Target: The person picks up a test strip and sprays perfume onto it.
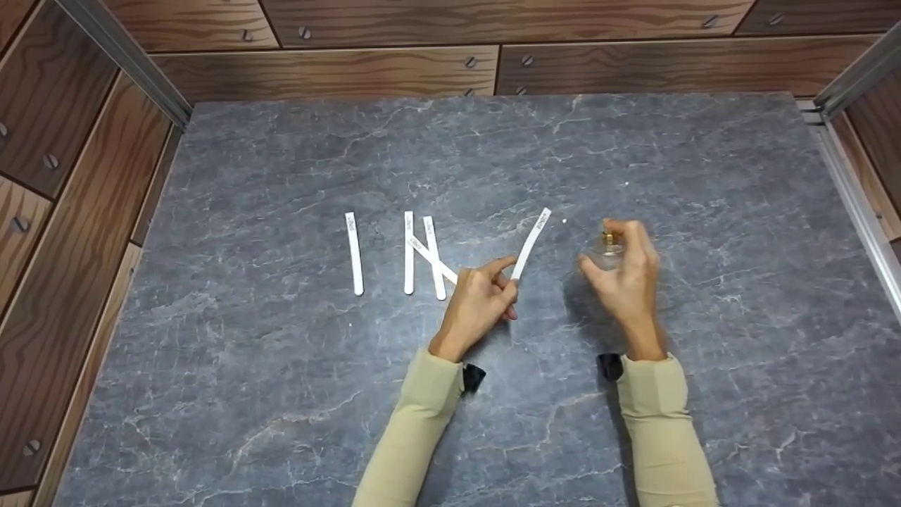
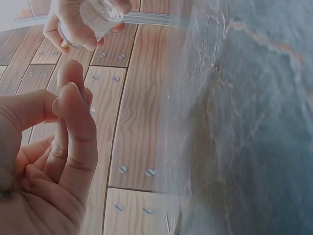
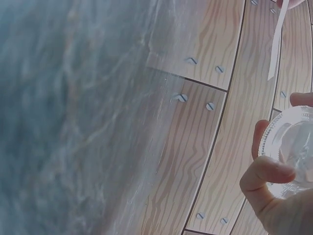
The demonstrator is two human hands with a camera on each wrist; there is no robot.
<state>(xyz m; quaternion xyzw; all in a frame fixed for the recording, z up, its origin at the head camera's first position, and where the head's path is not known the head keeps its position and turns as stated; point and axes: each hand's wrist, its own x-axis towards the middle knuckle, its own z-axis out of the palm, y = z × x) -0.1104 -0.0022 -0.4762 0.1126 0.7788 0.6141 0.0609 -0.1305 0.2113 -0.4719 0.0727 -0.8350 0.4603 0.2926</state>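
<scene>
In the head view my left hand (image 1: 477, 299) pinches the lower end of a white paper test strip (image 1: 531, 243), its labelled end pointing up and right. My right hand (image 1: 633, 278) grips a clear glass perfume bottle (image 1: 608, 259) with a gold spray top (image 1: 611, 238), a finger on that top. A gap separates strip and bottle. From the right wrist, the bottle's ribbed round base (image 3: 288, 137) shows between the fingers, with the strip (image 3: 277, 44) beyond. In the left wrist view the pinching fingers (image 2: 78, 132) hide the strip, and the bottle (image 2: 100, 17) appears above.
Several more labelled strips lie left of my left hand on the grey marbled table (image 1: 281, 394). One stands apart (image 1: 355, 257); a slanted strip (image 1: 442, 269) crosses another (image 1: 434, 246) beside an upright one (image 1: 409, 271). Wood-patterned panels (image 1: 352, 74) border the table.
</scene>
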